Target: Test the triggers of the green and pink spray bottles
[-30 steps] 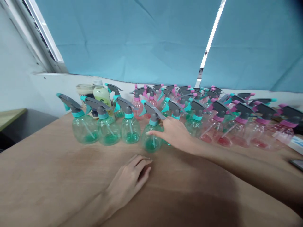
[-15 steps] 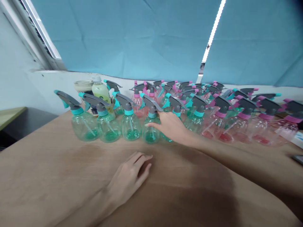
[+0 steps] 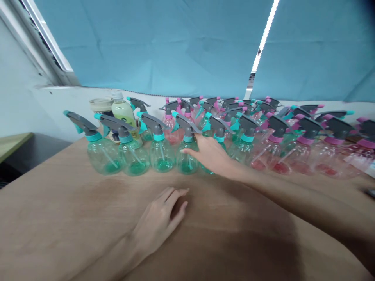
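My right hand (image 3: 215,155) reaches in from the right and is wrapped round a green spray bottle (image 3: 188,164), the thumb across its front and the other fingers hidden behind. That bottle stands upright on the table in a front row, with a grey and turquoise trigger head and a little green liquid at the bottom. Left of it is another green spray bottle (image 3: 162,153); to its right, one more green spray bottle (image 3: 219,143) is partly covered by my hand. On the table in front of the row lies my left hand (image 3: 161,212), thumb and fingers apart, holding nothing.
Several pink spray bottles (image 3: 277,150) continue the row rightward, with more pink and green ones behind. A pale green bottle (image 3: 124,113) and a lidded tub (image 3: 101,106) stand at the back left. The wooden table (image 3: 58,218) meets a wall beneath a blue curtain (image 3: 175,47).
The view has shifted very slightly. My right hand keeps its grip on the same spray bottle, and my left hand stays on the table.
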`<state>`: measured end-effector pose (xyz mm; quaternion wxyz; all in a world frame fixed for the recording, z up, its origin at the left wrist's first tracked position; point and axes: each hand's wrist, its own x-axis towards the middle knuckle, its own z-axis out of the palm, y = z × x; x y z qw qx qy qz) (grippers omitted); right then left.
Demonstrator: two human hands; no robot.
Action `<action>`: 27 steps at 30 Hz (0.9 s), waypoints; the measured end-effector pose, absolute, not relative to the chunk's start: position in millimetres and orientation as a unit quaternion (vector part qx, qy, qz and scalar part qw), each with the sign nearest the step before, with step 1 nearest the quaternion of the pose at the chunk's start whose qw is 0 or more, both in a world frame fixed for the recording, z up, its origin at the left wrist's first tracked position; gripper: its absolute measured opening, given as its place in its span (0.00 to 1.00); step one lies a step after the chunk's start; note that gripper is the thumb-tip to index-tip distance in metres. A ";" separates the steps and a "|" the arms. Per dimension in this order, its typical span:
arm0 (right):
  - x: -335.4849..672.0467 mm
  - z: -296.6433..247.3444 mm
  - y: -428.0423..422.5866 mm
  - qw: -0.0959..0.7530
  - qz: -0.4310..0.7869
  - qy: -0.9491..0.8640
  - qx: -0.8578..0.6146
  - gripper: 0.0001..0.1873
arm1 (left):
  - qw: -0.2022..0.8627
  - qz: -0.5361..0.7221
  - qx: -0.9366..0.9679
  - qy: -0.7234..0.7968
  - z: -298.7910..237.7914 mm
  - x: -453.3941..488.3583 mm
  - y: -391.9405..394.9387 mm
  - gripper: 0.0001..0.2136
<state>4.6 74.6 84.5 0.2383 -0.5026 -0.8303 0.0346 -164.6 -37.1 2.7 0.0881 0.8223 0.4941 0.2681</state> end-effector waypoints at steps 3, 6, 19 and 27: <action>5.3 81.3 76.0 0.247 0.044 -0.831 -0.497 0.26 | 0.077 0.273 0.822 0.493 1.2 -165.4 -36.7 0.10; 5.8 80.5 77.4 0.252 0.055 -0.833 -0.490 0.26 | 0.065 0.281 0.821 0.493 0.7 -165.7 -36.1 0.10; 22.5 81.8 59.1 0.290 0.107 -0.837 -0.451 0.33 | 0.028 0.278 0.814 0.509 4.0 -166.4 -34.4 0.10; 97.6 86.0 28.8 0.327 0.120 -0.810 -0.472 0.14 | 0.006 0.275 0.810 0.518 -0.1 -167.9 -31.2 0.10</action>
